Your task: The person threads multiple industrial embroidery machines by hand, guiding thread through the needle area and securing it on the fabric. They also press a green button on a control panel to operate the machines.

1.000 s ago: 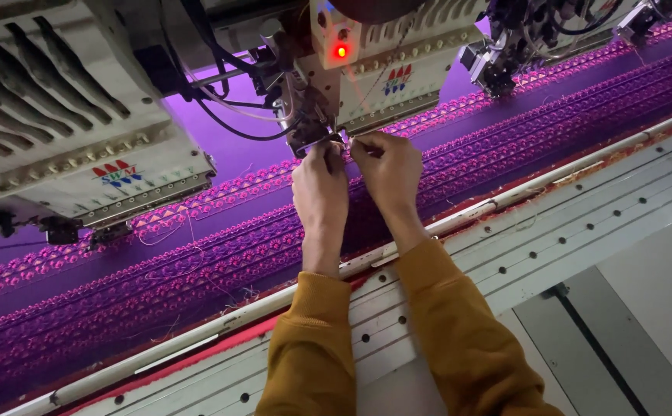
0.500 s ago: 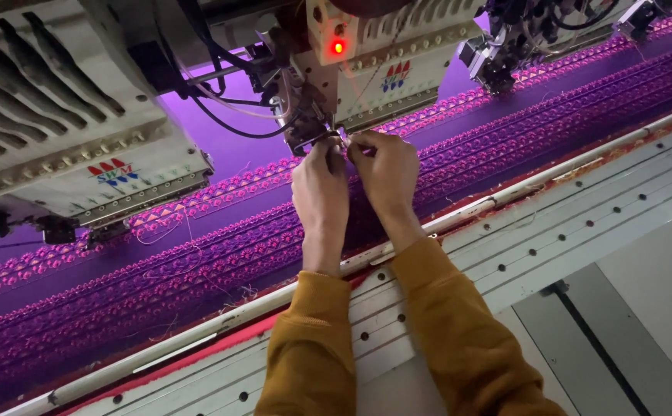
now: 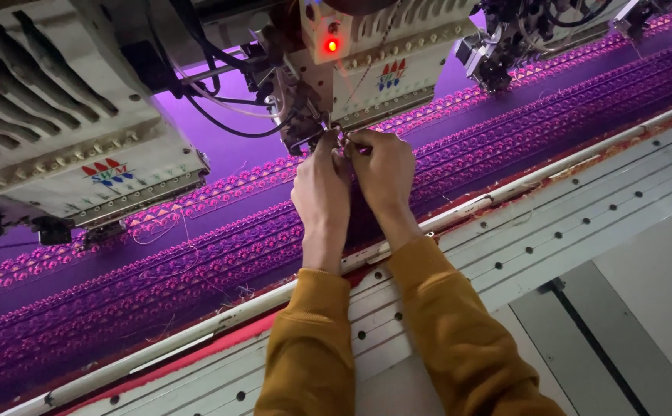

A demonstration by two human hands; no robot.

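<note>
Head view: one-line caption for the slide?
Both hands, left hand and right hand, work at the needle area of an embroidery head above purple fabric.

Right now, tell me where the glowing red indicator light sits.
In the head view, the glowing red indicator light sits top centre on the cream embroidery machine head, just above the left hand and right hand, which meet at its needles.
</note>
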